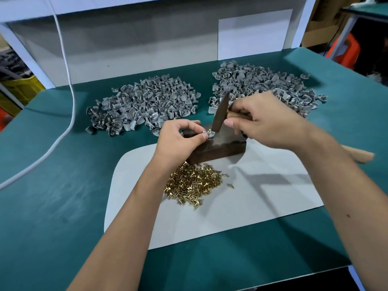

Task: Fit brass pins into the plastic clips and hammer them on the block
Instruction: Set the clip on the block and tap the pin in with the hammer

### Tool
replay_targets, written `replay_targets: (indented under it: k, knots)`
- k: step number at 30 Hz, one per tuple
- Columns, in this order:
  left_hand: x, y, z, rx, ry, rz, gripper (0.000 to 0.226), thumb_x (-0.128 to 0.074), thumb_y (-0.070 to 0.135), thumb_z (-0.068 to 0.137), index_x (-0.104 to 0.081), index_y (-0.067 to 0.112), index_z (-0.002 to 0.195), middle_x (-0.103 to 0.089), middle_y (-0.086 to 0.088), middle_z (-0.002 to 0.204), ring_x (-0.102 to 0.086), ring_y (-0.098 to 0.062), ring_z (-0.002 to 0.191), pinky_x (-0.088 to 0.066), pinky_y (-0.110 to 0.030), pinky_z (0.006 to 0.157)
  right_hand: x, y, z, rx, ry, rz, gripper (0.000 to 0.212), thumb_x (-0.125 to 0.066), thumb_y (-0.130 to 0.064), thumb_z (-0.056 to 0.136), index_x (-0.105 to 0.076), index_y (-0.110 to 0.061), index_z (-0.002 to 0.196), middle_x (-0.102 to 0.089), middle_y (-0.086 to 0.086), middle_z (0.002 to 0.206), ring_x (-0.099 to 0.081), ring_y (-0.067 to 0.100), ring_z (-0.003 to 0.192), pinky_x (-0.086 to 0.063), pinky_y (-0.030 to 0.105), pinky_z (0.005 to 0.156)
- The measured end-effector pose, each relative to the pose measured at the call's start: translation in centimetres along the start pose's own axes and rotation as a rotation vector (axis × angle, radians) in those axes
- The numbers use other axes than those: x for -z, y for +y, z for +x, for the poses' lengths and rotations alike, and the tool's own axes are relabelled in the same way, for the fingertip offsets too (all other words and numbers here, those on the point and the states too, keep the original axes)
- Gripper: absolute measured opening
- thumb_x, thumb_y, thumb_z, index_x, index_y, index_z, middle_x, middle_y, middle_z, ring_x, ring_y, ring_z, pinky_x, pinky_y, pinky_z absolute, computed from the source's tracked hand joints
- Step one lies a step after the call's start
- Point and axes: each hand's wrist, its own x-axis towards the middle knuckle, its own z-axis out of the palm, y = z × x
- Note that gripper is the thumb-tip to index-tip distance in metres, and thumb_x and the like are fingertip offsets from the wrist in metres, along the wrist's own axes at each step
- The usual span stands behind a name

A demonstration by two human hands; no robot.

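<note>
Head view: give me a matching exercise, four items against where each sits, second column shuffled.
Items:
1. brass pins
2. dark block
3. white cable
4. hammer

Places:
A. in the right hand
B. heaped on the pale sheet, nearest the person
C. along the mat's left side
D. at the sheet's far edge, under the clip pinched by the left hand

Pairs: 1-B, 2-D, 3-C, 4-A

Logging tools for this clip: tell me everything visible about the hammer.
The hammer has a dark, worn metal head, long and tapering to a narrow upper end, on a light wooden handle. The right hand grips the handle close to the head; the handle's far end pokes out past the forearm. The head stands tilted, its lower end at the brass pin on the block.
</note>
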Motion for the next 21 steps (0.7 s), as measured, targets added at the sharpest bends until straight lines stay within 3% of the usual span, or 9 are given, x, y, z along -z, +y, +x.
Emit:
replay_targets:
  k: [2,3,6,7,10,11,16,21]
  knots:
    - [0.0,0.0,0.1,0.002,0.0,0.003,0.007,-0.083,0.004,0.081,-0.08,0.01,0.082,-0.075,0.008,0.099,-0.068,0.002,0.106,-0.056,-0.022,0.09,-0.1,-0.2,0.0,-0.007,0.081,-0.02,0.026,-0.062,-0.023,0.1,-0.064,-0.014,0.076,-0.07,-0.002,0.069,-0.062,0.004,0.064,-0.043,0.017,0.058]
    - [0.0,-0.1,0.2,0.004,-0.002,0.001,0.007,-0.083,0.003,0.08,-0.08,0.01,0.082,-0.075,0.013,0.094,-0.068,0.003,0.106,-0.055,-0.02,0.09,0.0,-0.3,0.0,-0.005,0.156,0.003,0.026,-0.061,-0.023,0.101,-0.063,-0.015,0.076,-0.069,-0.003,0.068,-0.061,0.003,0.062,-0.041,0.014,0.055]
    - [0.0,-0.2,0.3,0.026,-0.012,-0.019,0.01,-0.084,0.002,0.08,-0.08,0.011,0.081,-0.073,0.02,0.083,-0.068,0.006,0.105,-0.053,-0.012,0.085,-0.3,-0.8,0.0,0.025,0.423,0.043,0.021,-0.058,-0.024,0.102,-0.068,-0.011,0.09,-0.065,-0.002,0.066,-0.057,0.011,0.055,-0.041,0.021,0.053]
    - [0.0,-0.2,0.4,0.029,-0.014,-0.028,0.011,-0.084,0.002,0.08,-0.08,0.012,0.08,-0.073,0.018,0.085,-0.068,0.004,0.105,-0.053,-0.013,0.086,-0.8,-1.1,0.1,0.005,0.418,-0.007,0.02,-0.057,-0.026,0.102,-0.068,-0.011,0.093,-0.063,-0.002,0.066,-0.057,0.012,0.057,-0.042,0.025,0.055]
    - [0.1,-0.2,0.4,0.04,-0.02,-0.061,0.014,-0.083,0.0,0.08,-0.078,0.013,0.079,-0.074,0.008,0.092,-0.069,-0.005,0.111,-0.056,-0.026,0.095,-2.7,-1.8,0.6,-0.115,0.113,-0.193,0.023,-0.052,-0.031,0.104,-0.061,-0.017,0.089,-0.066,0.009,0.082,-0.062,0.031,0.077,-0.051,0.037,0.073]
    - [0.1,-0.2,0.4,0.043,-0.024,-0.061,0.013,-0.084,0.0,0.079,-0.078,0.012,0.08,-0.074,0.005,0.094,-0.068,-0.005,0.112,-0.056,-0.03,0.098,-2.8,-1.9,0.7,-0.131,0.084,-0.204,0.024,-0.051,-0.032,0.104,-0.057,-0.02,0.085,-0.065,0.009,0.084,-0.062,0.034,0.082,-0.05,0.039,0.075]
    - [0.2,-0.2,0.5,0.038,-0.019,-0.046,0.015,-0.086,0.004,0.078,-0.079,0.017,0.077,-0.076,-0.005,0.102,-0.067,-0.002,0.113,-0.054,-0.036,0.104,-1.6,-2.5,0.4,-0.076,0.364,-0.09,0.023,-0.053,-0.033,0.103,-0.059,-0.019,0.086,-0.061,0.005,0.074,-0.055,0.027,0.065,-0.042,0.032,0.063]
    - [0.3,-0.3,0.3,0.016,-0.022,-0.043,0.013,-0.087,0.007,0.078,-0.08,0.017,0.077,-0.076,-0.012,0.101,-0.068,-0.003,0.107,-0.055,-0.041,0.102,-1.9,-3.5,0.7,-0.158,0.033,-0.312,0.023,-0.049,-0.035,0.105,-0.055,-0.02,0.088,-0.067,0.014,0.092,-0.062,0.039,0.086,-0.052,0.044,0.076]
